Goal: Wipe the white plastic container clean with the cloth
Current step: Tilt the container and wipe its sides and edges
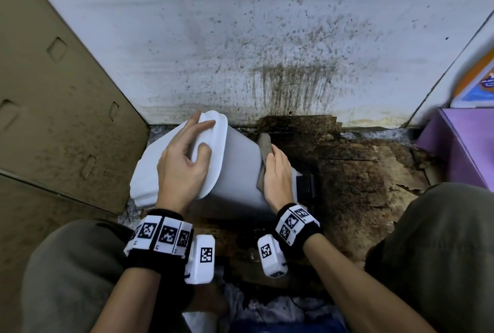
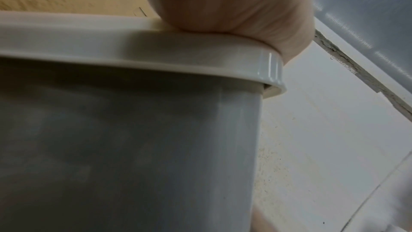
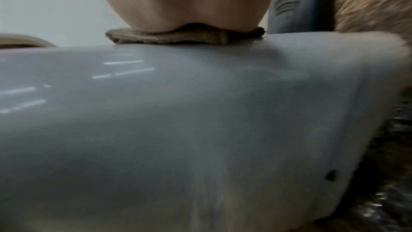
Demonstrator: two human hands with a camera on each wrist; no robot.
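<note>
The white plastic container (image 1: 240,172) lies tilted on the floor, its lid (image 1: 213,161) turned toward the upper left. My left hand (image 1: 181,164) rests on the lid with fingers spread along it and the thumb tip on its face. In the left wrist view the heel of my left hand (image 2: 234,6) sits on the lid rim (image 2: 156,50). My right hand (image 1: 278,175) holds a brownish cloth (image 1: 264,145) against the container's right side. The right wrist view shows the right hand (image 3: 185,1) pressing the folded cloth (image 3: 178,37) onto the container wall (image 3: 178,121). Its fingers are hidden.
A cardboard panel (image 1: 53,92) stands at the left. Behind is a white wall (image 1: 267,38) spattered with brown stains. The floor (image 1: 361,172) to the right is dirty brown. A dark object (image 1: 306,185) lies beside the container, a purple box (image 1: 459,140) at the right edge.
</note>
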